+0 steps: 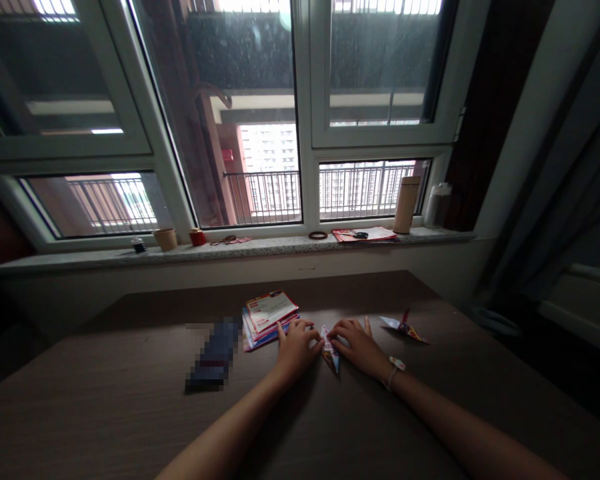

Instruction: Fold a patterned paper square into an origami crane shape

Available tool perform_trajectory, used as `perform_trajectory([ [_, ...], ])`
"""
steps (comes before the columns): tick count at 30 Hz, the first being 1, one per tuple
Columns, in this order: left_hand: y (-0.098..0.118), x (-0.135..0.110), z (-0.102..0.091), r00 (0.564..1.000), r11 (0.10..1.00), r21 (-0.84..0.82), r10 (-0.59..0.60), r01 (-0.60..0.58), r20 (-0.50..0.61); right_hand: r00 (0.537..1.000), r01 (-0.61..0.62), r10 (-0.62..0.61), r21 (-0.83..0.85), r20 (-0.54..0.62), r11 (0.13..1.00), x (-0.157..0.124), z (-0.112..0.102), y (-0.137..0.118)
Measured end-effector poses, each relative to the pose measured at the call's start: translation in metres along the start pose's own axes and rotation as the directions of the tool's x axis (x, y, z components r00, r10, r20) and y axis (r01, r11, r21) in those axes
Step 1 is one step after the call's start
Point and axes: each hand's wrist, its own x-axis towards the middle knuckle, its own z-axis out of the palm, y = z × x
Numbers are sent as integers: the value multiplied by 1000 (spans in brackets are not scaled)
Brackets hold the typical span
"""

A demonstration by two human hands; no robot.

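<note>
A small piece of folded, printed paper (333,359), diamond-like with a pointed near end, lies on the table in front of me. My left hand (299,347) has its thumb and fingertips closed on the paper's left edge. From the other side, my right hand (359,345) grips the right edge with bent fingers, one finger raised. The fingertips partly cover the paper's upper part. A bracelet (394,372) circles my right wrist. Just beyond my left hand is a stack of printed paper sheets (271,312). To the right rests a folded paper figure (404,327) with pointed ends, resembling a crane.
A pixelated dark-blue object (214,353) lies left on the brown table (130,360). Along the stone windowsill (270,247) stand a paper-brown cup (165,239), a red spool-like item (197,236), scissors (361,235) on red-edged papers, a tan flask (407,205) and a clear bottle (437,205).
</note>
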Motion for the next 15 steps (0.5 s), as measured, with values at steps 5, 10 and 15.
perform_trajectory([
  [5,1,-1,0,1000,1000,0,-17,17,-7,1000,7,-7,12,-10,1000,0,1,1],
  [10,2,-1,-2,999,999,14,-32,32,12,1000,11,-11,18,-24,1000,-1,0,1],
  [15,2,-1,-1,1000,1000,24,-16,16,2,1000,4,-4,28,-12,1000,-1,0,1],
])
